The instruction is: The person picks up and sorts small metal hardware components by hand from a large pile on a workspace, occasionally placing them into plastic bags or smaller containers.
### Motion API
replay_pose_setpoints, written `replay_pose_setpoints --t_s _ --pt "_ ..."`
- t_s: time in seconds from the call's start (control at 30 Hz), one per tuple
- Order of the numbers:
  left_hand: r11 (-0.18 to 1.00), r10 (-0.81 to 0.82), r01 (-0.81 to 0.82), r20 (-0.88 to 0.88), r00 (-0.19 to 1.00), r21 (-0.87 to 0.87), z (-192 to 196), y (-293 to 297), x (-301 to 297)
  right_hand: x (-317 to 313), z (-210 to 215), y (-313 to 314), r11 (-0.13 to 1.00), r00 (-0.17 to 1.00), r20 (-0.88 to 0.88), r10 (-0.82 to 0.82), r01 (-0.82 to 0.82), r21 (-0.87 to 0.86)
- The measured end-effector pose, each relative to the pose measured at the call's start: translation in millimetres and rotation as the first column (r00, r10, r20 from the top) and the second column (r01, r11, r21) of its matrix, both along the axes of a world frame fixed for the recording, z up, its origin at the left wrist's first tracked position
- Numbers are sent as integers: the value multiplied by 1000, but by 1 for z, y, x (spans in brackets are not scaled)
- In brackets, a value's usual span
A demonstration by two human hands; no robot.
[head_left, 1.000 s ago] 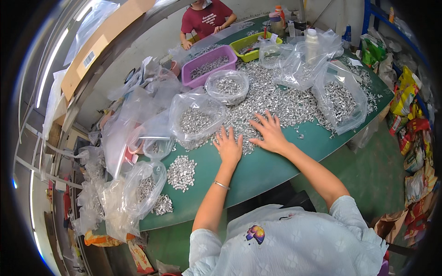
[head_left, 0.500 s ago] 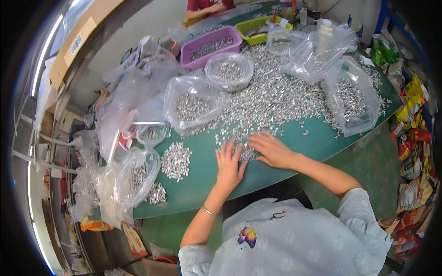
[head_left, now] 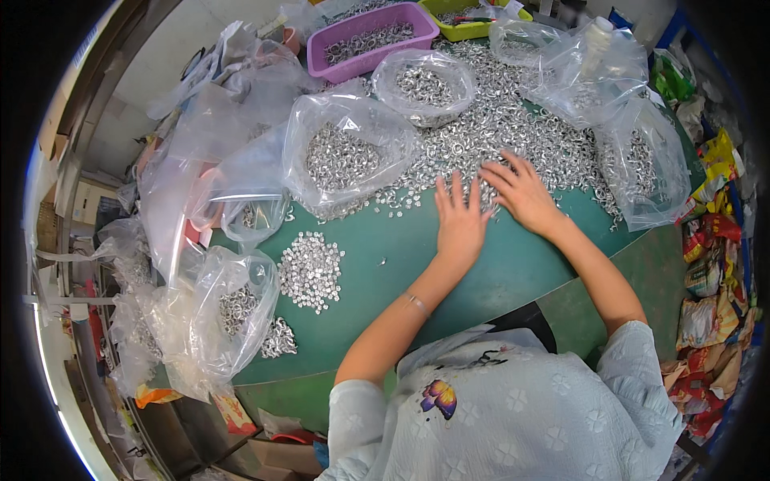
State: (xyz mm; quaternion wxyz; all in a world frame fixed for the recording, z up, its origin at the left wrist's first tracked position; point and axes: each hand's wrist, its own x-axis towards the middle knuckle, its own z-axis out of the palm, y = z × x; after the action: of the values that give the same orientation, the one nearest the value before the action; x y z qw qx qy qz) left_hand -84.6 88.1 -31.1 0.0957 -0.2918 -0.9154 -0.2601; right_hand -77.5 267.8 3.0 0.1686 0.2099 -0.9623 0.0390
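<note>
My left hand [head_left: 459, 218] lies flat, fingers spread, on the green table [head_left: 497, 272] at the near edge of a large heap of small silver metal rings [head_left: 513, 132]. My right hand [head_left: 522, 192] rests palm down just to its right, fingers apart on the rings. Neither hand holds anything. A small separate pile of rings [head_left: 310, 270] lies on the table to the left of my left hand.
Clear plastic bags of rings stand around: one open bag [head_left: 345, 160] left of the heap, another [head_left: 423, 80] behind it, one at the right [head_left: 646, 164], one at the near left [head_left: 228, 313]. A purple tray [head_left: 370, 36] and a yellow-green tray [head_left: 469, 28] sit at the back. Snack packets [head_left: 714, 240] crowd the right.
The view has tipped downward, so the person at the far end is out of sight. Both hands stay flat at the heap's near edge, with the right hand now further ahead on the rings.
</note>
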Motion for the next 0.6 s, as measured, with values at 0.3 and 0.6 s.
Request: replay_pose_setpoints --t_s 0.3,0.6 --pt "997 41 -50 139 989 66 48 -62 32 -46 -4 20 989 985 -97 -143 147 29" --pt "990 137 -129 150 979 -60 9 -90 37 -6 8 -34 942 993 114 -22 59 -329"
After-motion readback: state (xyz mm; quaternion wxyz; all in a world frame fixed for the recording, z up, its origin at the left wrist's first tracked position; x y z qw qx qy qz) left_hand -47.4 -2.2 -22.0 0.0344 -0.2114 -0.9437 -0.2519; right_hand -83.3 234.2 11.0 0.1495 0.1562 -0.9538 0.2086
